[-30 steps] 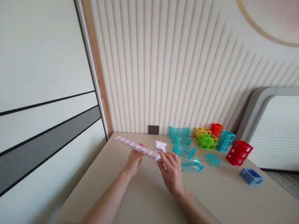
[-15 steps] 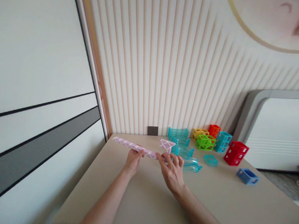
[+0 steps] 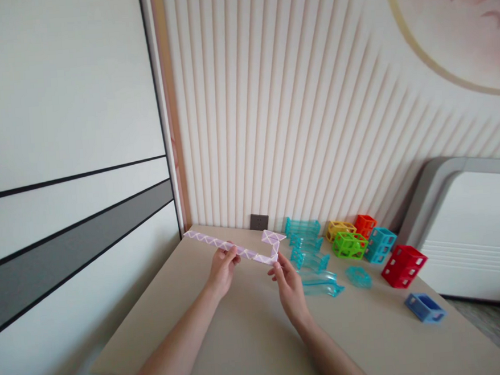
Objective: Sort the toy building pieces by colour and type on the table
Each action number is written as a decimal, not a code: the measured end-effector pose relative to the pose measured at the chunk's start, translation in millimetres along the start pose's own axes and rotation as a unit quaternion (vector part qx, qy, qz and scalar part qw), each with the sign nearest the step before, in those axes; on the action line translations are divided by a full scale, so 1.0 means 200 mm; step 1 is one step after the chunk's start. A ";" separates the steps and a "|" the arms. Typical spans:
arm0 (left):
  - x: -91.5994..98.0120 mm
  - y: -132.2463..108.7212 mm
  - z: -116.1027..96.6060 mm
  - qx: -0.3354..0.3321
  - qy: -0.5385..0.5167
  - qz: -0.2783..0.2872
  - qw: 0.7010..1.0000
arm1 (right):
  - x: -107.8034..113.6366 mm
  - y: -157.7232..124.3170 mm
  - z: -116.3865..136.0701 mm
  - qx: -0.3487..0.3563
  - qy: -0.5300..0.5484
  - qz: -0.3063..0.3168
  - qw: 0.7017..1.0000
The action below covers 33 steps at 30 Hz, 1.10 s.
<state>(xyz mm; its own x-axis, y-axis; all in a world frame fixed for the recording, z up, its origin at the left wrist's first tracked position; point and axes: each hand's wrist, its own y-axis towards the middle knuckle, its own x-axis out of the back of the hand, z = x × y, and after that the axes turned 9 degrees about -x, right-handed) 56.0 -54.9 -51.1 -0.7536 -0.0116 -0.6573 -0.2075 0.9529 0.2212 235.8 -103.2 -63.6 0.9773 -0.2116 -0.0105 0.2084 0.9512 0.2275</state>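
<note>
Over the pale table (image 3: 243,339) was held a lilac segmented stick (image 3: 255,257).
The left hand (image 3: 223,271) pinched its straight middle, the right hand (image 3: 291,289) the corner where its end bent away. It looked light, smooth and stiff, likely swivelling between segments; flat faces beside a joint seemed the best hold. Teal pieces (image 3: 309,260) lay beyond.

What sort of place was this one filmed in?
Probably a room in a home, perhaps a bedroom: colourful plastic toy blocks on the table, a round pig-face picture on the fluted wall, and what looks like a headboard at right.
</note>
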 end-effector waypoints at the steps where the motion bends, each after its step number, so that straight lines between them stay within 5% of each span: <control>1: 0.00 0.00 0.00 0.000 0.002 0.002 1.000 | 0.00 0.00 0.01 -0.012 0.006 0.017 1.000; 5: 0.00 0.00 0.00 -0.006 0.017 0.007 1.000 | -0.01 0.00 0.04 -0.019 0.025 0.041 0.999; 15: 0.01 0.01 0.01 -0.003 0.041 0.019 0.999 | 0.00 0.00 -0.02 0.009 -0.030 -0.018 0.999; 22: -0.06 -0.11 0.04 0.113 0.057 0.137 0.982 | -0.03 -0.03 0.00 -0.011 0.004 0.043 0.999; 33: -0.05 -0.09 0.09 0.059 0.106 0.109 0.987 | -0.01 -0.03 0.00 -0.002 -0.085 0.023 0.996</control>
<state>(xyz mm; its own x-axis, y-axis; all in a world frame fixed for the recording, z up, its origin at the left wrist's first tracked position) 78.6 -67.1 -61.4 -0.8885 0.1469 -0.4348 0.0386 0.9680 0.2481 232.4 -107.9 -63.9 0.9651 -0.2025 0.1658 0.1639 0.9615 0.2205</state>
